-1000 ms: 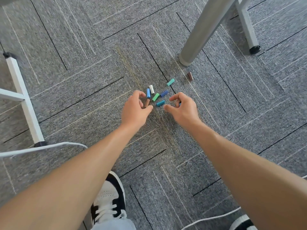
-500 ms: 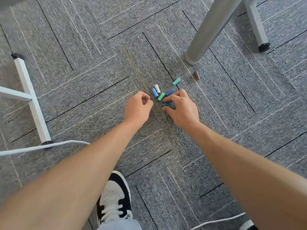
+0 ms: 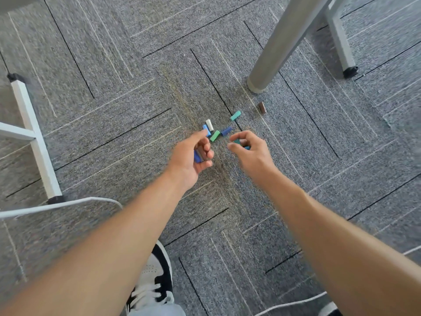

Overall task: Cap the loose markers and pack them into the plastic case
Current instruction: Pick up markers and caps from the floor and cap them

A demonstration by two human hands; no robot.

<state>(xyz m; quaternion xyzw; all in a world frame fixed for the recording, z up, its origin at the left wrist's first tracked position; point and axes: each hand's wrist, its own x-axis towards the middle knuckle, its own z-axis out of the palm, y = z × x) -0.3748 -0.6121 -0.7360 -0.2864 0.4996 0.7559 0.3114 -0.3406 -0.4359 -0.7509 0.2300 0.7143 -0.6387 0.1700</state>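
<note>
Several small marker caps lie on the grey carpet: a white cap [image 3: 209, 125], a light blue cap [image 3: 206, 129], a green cap [image 3: 214, 135], a dark blue cap [image 3: 226, 130], a teal cap [image 3: 235, 115] and a brown cap [image 3: 262, 107] farther right. My left hand [image 3: 191, 156] is turned palm up just short of them and holds a blue cap and a grey cap [image 3: 198, 155] in its curled fingers. My right hand [image 3: 250, 151] hovers beside it and pinches teal caps [image 3: 238, 142]. No marker or plastic case is in view.
A thick grey table leg [image 3: 273, 55] stands just behind the caps. A thinner white leg with a black foot [image 3: 346, 58] is at the right, a white frame [image 3: 34, 137] at the left. White cables [image 3: 63, 205] cross the floor. My shoe [image 3: 155, 279] is below.
My left hand has lifted off the carpet and turned palm up with caps in it. My right hand has picked teal caps from the pile and risen.
</note>
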